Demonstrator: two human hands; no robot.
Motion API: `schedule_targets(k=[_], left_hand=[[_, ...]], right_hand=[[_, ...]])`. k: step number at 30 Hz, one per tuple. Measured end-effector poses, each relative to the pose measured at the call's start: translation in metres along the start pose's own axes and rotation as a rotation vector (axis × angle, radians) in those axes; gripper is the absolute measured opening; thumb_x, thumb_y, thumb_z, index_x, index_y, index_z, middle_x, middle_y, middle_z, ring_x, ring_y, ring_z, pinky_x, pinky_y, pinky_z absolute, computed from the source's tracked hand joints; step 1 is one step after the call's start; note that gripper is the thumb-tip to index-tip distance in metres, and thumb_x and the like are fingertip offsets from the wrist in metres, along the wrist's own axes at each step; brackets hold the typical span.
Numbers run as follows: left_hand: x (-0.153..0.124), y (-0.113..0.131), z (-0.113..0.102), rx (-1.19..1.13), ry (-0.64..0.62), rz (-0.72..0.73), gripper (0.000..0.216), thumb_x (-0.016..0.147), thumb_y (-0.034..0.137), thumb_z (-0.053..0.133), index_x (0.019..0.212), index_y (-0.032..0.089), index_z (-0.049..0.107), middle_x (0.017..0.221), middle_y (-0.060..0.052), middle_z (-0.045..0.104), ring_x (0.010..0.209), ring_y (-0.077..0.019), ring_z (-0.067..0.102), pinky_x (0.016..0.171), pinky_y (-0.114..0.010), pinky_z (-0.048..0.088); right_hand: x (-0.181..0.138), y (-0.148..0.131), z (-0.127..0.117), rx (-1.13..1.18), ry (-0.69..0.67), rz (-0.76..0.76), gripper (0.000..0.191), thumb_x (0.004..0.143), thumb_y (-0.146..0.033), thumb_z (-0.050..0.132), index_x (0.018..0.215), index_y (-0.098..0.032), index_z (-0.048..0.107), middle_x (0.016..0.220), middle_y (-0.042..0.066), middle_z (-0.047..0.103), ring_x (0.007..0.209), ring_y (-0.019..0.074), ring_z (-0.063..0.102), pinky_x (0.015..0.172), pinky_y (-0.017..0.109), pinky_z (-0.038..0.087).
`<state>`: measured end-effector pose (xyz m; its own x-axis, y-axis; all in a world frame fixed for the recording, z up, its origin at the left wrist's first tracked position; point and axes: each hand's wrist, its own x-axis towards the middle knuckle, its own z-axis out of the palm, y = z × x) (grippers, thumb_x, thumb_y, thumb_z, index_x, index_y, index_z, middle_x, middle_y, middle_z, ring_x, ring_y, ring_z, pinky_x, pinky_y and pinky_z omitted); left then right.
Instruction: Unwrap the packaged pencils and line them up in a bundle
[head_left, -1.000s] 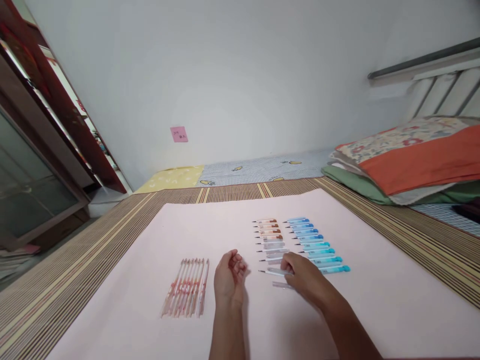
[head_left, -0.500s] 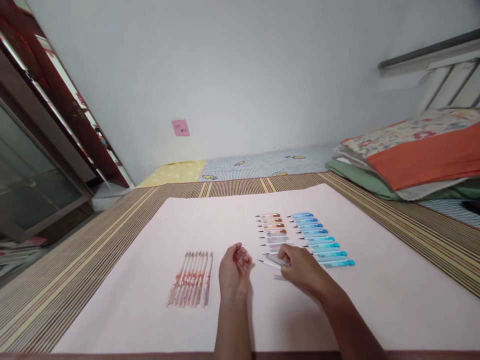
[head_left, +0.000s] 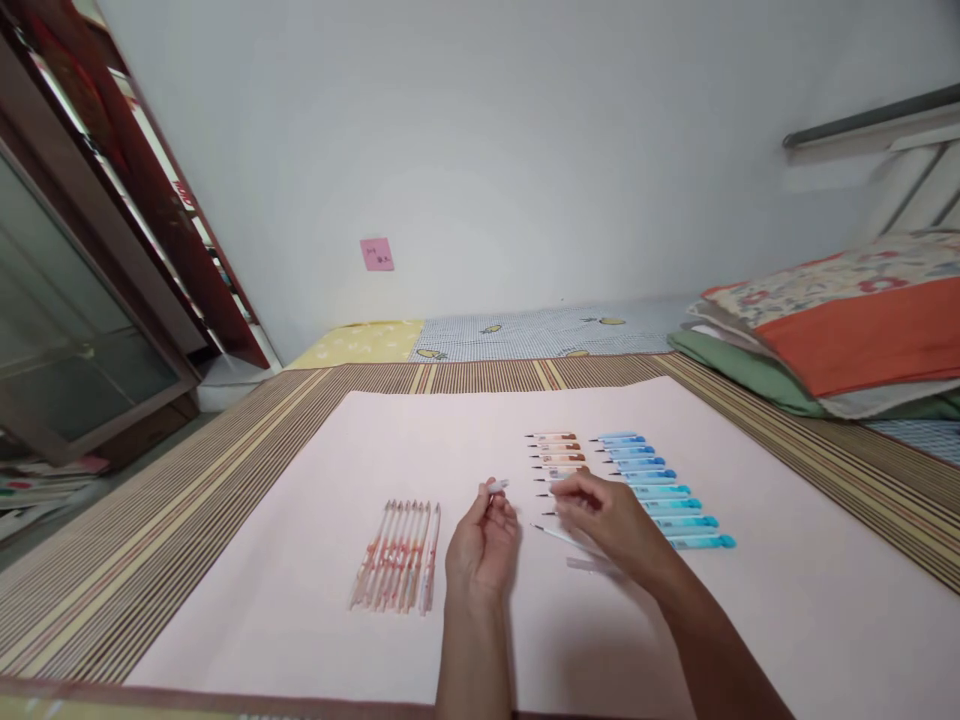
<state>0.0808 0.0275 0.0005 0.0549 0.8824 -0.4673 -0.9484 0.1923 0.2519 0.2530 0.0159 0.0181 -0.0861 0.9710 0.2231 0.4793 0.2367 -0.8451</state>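
My left hand (head_left: 484, 545) is raised over the pink sheet (head_left: 315, 520), fingers pinched on a small white pen part (head_left: 498, 486). My right hand (head_left: 611, 520) hovers beside it with fingers curled over the row of brown and clear pens (head_left: 555, 455); whether it holds anything is hidden. A thin white pen (head_left: 559, 537) and a clear piece (head_left: 589, 565) lie just under that hand. A row of blue pens (head_left: 660, 490) lies to the right. Several pink pens (head_left: 397, 555) lie side by side to the left.
The pink sheet lies on a striped mat (head_left: 150, 520) on a bed. Folded bedding with an orange pillow (head_left: 847, 335) is stacked at the right. A glass-fronted cabinet (head_left: 67, 330) stands at the left. A pink note (head_left: 377, 253) is stuck on the wall.
My left hand rose and now pinches a small white pen part. My right hand moved up from the loose pen toward the brown row. The view shifted slightly.
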Motion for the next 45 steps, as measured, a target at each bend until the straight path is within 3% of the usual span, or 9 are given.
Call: schedule_targets(k=[3, 8, 12, 16, 19, 23, 29, 37, 45], left_hand=[[-0.001, 0.006, 0.001, -0.081, 0.019, -0.018, 0.018, 0.093, 0.005, 0.049, 0.095, 0.008, 0.066, 0.078, -0.008, 0.067, 0.063, -0.0092, 0.064, 0.061, -0.019, 0.056], [-0.003, 0.005, 0.001, -0.070, 0.004, -0.013, 0.022, 0.091, 0.003, 0.051, 0.106, 0.009, 0.066, 0.080, -0.009, 0.067, 0.064, -0.0108, 0.066, 0.059, -0.019, 0.056], [-0.003, 0.001, 0.002, -0.040, 0.021, 0.002, 0.017, 0.090, 0.004, 0.054, 0.099, 0.009, 0.067, 0.078, -0.008, 0.067, 0.062, -0.0100, 0.065, 0.055, -0.018, 0.054], [-0.002, -0.003, 0.002, 0.004, 0.051, 0.061, 0.007, 0.088, 0.006, 0.060, 0.087, 0.009, 0.067, 0.074, -0.007, 0.067, 0.058, -0.0085, 0.063, 0.052, -0.016, 0.051], [-0.001, -0.004, 0.002, 0.002, 0.073, 0.078, 0.009, 0.089, 0.011, 0.062, 0.081, 0.010, 0.064, 0.070, -0.005, 0.065, 0.054, -0.0070, 0.060, 0.048, -0.015, 0.049], [-0.001, -0.003, 0.003, -0.038, 0.099, 0.051, 0.021, 0.092, 0.021, 0.061, 0.073, 0.012, 0.060, 0.068, -0.003, 0.062, 0.051, -0.0055, 0.057, 0.045, -0.014, 0.046], [-0.002, -0.005, 0.002, -0.054, 0.033, 0.002, 0.023, 0.093, 0.024, 0.061, 0.073, 0.012, 0.060, 0.068, -0.003, 0.061, 0.053, -0.0061, 0.057, 0.045, -0.015, 0.045], [0.000, -0.010, 0.001, 0.010, 0.031, 0.055, 0.019, 0.090, 0.021, 0.065, 0.073, 0.011, 0.062, 0.066, -0.003, 0.062, 0.051, -0.0063, 0.057, 0.045, -0.014, 0.046], [-0.005, -0.015, 0.004, 0.142, 0.004, 0.093, 0.018, 0.088, 0.019, 0.066, 0.074, 0.007, 0.065, 0.063, -0.005, 0.064, 0.050, -0.0068, 0.057, 0.046, -0.014, 0.047]], right_hand=[[-0.003, 0.021, -0.003, -0.219, -0.067, 0.092, 0.014, 0.075, -0.020, 0.052, 0.069, -0.021, 0.064, 0.064, 0.000, 0.063, 0.064, 0.0172, 0.055, 0.058, 0.027, 0.036], [-0.010, 0.029, -0.008, -0.442, -0.138, 0.197, 0.016, 0.066, -0.008, 0.050, 0.057, -0.021, 0.054, 0.063, -0.001, 0.062, 0.062, 0.0153, 0.053, 0.056, 0.027, 0.027], [-0.007, 0.023, -0.007, -0.493, -0.194, 0.261, 0.016, 0.063, -0.007, 0.054, 0.055, -0.020, 0.053, 0.061, -0.001, 0.060, 0.060, 0.0151, 0.052, 0.055, 0.027, 0.024], [-0.002, 0.023, -0.001, -0.543, -0.179, 0.195, 0.018, 0.061, -0.003, 0.053, 0.054, -0.020, 0.053, 0.063, 0.001, 0.062, 0.059, 0.0144, 0.051, 0.056, 0.028, 0.024], [-0.001, 0.023, -0.003, -0.461, -0.088, 0.114, 0.015, 0.064, -0.006, 0.053, 0.060, -0.020, 0.054, 0.065, 0.000, 0.061, 0.060, 0.0143, 0.050, 0.056, 0.027, 0.028], [-0.002, 0.014, -0.013, -0.095, 0.094, 0.020, 0.006, 0.078, -0.024, 0.056, 0.072, -0.022, 0.058, 0.066, -0.001, 0.060, 0.063, 0.0155, 0.053, 0.059, 0.027, 0.039], [-0.008, -0.005, -0.016, 0.377, 0.336, 0.041, 0.026, 0.077, -0.043, 0.069, 0.089, -0.020, 0.068, 0.065, 0.000, 0.062, 0.061, 0.0162, 0.058, 0.059, 0.028, 0.047], [-0.018, -0.031, -0.012, 0.151, 0.415, 0.001, 0.024, 0.087, -0.043, 0.058, 0.083, -0.021, 0.067, 0.061, 0.000, 0.061, 0.059, 0.0162, 0.057, 0.060, 0.027, 0.047], [-0.019, -0.030, -0.006, 0.088, 0.405, -0.009, 0.025, 0.088, -0.045, 0.058, 0.085, -0.022, 0.067, 0.061, -0.001, 0.063, 0.060, 0.0163, 0.059, 0.060, 0.025, 0.046]])
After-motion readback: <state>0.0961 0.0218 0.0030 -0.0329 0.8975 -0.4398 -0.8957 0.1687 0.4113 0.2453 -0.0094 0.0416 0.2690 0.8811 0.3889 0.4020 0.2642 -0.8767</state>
